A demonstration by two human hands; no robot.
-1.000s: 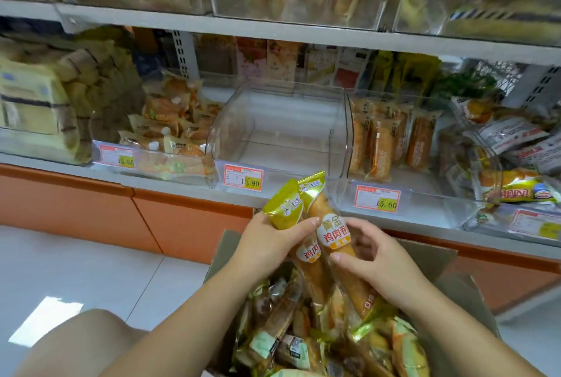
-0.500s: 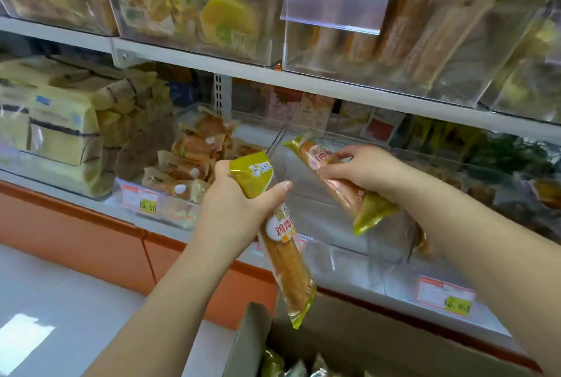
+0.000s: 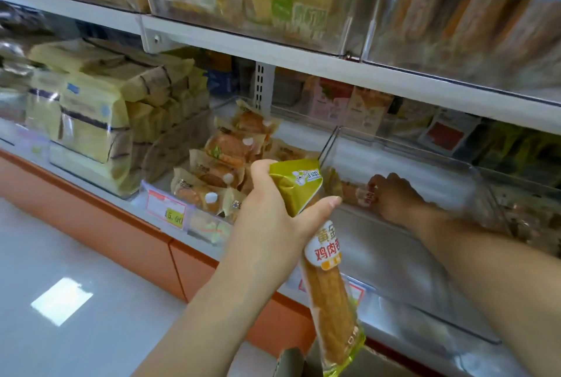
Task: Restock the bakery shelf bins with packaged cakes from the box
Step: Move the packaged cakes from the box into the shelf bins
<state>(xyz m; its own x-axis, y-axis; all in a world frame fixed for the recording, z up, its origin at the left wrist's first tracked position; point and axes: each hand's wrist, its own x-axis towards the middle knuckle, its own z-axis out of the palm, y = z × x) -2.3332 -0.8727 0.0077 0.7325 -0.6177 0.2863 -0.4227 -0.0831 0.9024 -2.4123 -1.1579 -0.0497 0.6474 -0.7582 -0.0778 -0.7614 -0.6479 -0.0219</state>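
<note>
The left hand grips a long packaged cake by its green top end, the pack hanging tilted above a corner of the cardboard box; the right hand reaches inside the clear shelf bin, fingers curled on a second packaged cake lying near the bin's left wall; bagged buns fill the neighbouring bin.
</note>
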